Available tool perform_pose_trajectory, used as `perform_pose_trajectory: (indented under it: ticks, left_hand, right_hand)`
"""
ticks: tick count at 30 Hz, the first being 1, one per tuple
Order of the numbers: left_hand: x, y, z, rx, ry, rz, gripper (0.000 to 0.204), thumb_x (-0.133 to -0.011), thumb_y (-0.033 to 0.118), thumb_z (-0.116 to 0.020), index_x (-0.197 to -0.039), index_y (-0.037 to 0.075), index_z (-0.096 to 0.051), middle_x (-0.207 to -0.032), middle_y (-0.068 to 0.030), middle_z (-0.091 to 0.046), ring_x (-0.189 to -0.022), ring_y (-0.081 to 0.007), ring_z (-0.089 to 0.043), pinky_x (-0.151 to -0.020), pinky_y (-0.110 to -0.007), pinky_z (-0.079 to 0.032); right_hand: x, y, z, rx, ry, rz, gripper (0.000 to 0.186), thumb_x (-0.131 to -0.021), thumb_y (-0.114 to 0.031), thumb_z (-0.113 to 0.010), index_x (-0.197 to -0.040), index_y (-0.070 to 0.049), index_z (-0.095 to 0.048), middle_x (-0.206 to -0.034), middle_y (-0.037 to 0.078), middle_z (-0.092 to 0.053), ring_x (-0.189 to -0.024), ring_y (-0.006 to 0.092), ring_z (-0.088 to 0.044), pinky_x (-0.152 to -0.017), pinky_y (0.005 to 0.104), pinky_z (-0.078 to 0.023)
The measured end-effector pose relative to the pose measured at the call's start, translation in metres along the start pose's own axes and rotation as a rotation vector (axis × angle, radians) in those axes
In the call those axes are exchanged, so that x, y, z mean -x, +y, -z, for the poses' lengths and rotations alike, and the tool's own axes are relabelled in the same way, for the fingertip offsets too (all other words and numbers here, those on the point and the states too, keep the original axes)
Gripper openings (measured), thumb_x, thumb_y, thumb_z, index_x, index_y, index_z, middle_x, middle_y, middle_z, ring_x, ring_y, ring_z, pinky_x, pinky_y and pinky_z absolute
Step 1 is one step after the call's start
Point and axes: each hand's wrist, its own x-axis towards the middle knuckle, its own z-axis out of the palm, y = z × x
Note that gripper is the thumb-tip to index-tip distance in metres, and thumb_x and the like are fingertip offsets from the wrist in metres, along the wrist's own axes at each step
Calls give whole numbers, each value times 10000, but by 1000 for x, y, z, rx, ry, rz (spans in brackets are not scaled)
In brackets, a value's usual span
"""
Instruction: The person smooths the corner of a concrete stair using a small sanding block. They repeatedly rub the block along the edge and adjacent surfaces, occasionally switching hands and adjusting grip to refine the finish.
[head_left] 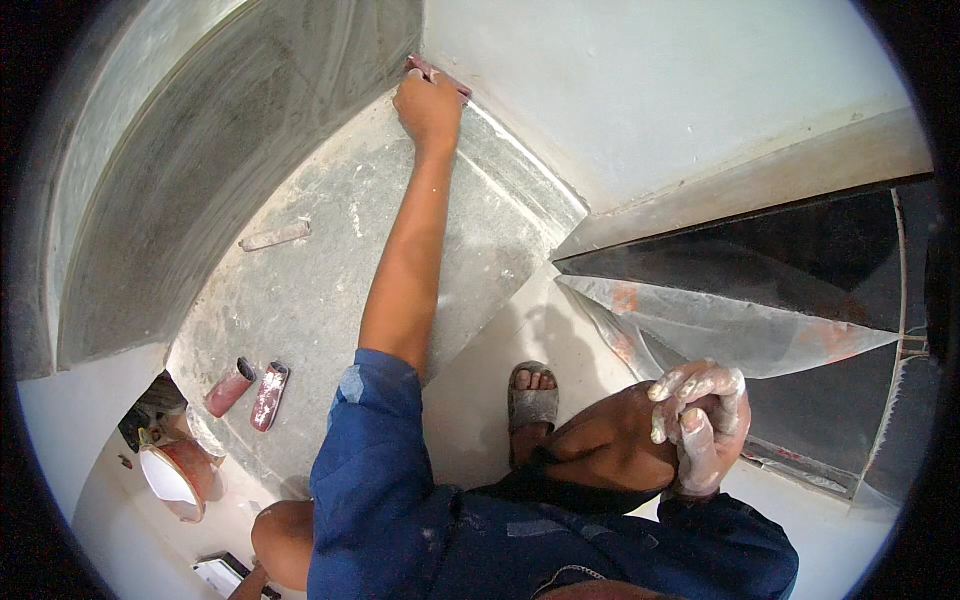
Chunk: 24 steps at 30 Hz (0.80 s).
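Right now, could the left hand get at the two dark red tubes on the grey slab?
Probably yes: the tubes lie uncovered on the slab, closer in. But the left hand is stretched far out, gripping a dark red piece, so it would likely need to let go and draw back.

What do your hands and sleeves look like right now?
Both hands are bare, with no gloves. The right hand is smeared with white powder or paste across the fingers; the left hand looks cleaner. The left sleeve is short and dark blue, with a pale patch near its hem. The right sleeve is dark blue too.
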Motion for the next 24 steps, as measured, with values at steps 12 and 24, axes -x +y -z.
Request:
perform_pose_trajectory:
  ticks: [12, 24]
  left_hand:
    - [57, 8, -1, -109, -119, -274, 266, -829, 198, -568, -912, -34, -667, -873, -256, -656, -856, -412, -632, -801, -452, -478]
    - [-6, 3, -5, -69, 60, -147, 287, -799, 189, -582, -932, -48, -675, -887, -274, -652, -870, -419, -636, -810, -446, -479]
  right_hand:
    - [-14, 6, -10, 0, -153, 28, 188, -911, -157, -576, -1041, -30, -530, -1015, 193, -586, -693, 153, -578, -613, 261, -467]
    - [-15, 9, -5, 8, -61, -20, 206, -912, -170, -581, -1020, -10, -508, -985, 199, -595, -676, 132, -576, -604, 260, -470]
